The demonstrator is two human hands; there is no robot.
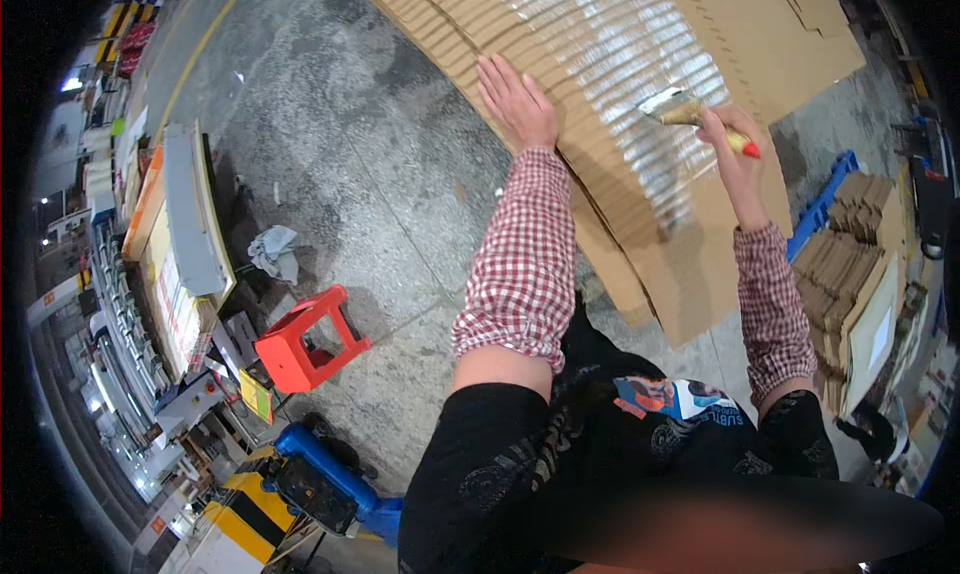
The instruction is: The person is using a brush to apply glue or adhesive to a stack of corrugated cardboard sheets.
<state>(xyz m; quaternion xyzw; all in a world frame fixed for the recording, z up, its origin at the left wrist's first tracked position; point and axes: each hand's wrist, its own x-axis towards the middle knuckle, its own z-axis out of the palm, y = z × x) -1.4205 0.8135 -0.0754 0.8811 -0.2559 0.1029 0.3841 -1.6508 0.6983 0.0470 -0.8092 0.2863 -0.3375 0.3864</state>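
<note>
Many brown cardboard sheets [705, 294] lie fanned out in overlapping strips in front of me. A shiny whitish wet band [610, 59] runs across their stepped edges. My left hand [518, 104] rests flat on the left part of the sheets, fingers stretched out and holding nothing. In my right hand [738, 164] is a flat paintbrush [684, 112] with a yellowish, red-tipped handle, gripped between thumb and fingers. White-coated bristles point left, over the wet band. Whether they touch the cardboard, I cannot tell.
A red plastic stool [310, 342] stands on the concrete floor to the left, near a crumpled grey cloth [275, 254]. Beyond lean large boards [192, 214]. Blue-and-black equipment [325, 474] is at lower left. Folded cardboard stacks [838, 274] sit by a blue frame [822, 204] at right.
</note>
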